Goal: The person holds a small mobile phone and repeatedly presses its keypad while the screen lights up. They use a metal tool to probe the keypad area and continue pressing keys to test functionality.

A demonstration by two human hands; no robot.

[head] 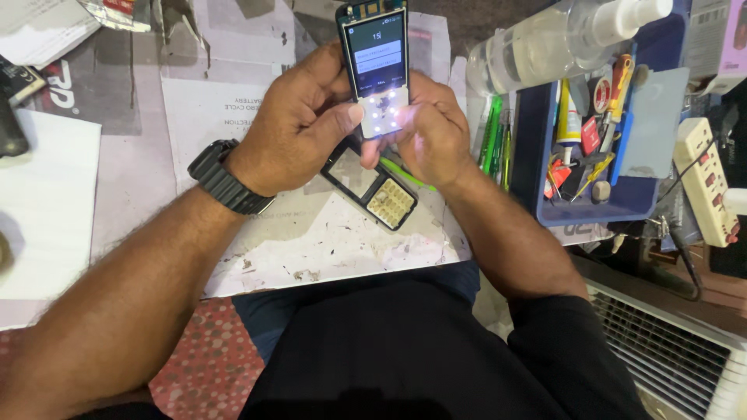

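Both hands clamp an opened keypad phone with a lit screen (377, 70), long axis upright, screen end away from the person: left hand (299, 124) and right hand (428, 132) grip its lower half. Below the grip, a black front cover (372, 189) lies on the worktop (311, 233).

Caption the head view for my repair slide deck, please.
Both hands, left and right, hold a lit phone board above its front cover.

Your bench (132, 155) is covered with worn white paper sheets (311, 233), scuffed and stained near your lap. A black phone front cover (372, 187) lies on the paper, a thin green tool (405, 174) just beside it. To your right sit a blue tray (537, 155) of small tools and a white power strip (706, 180).
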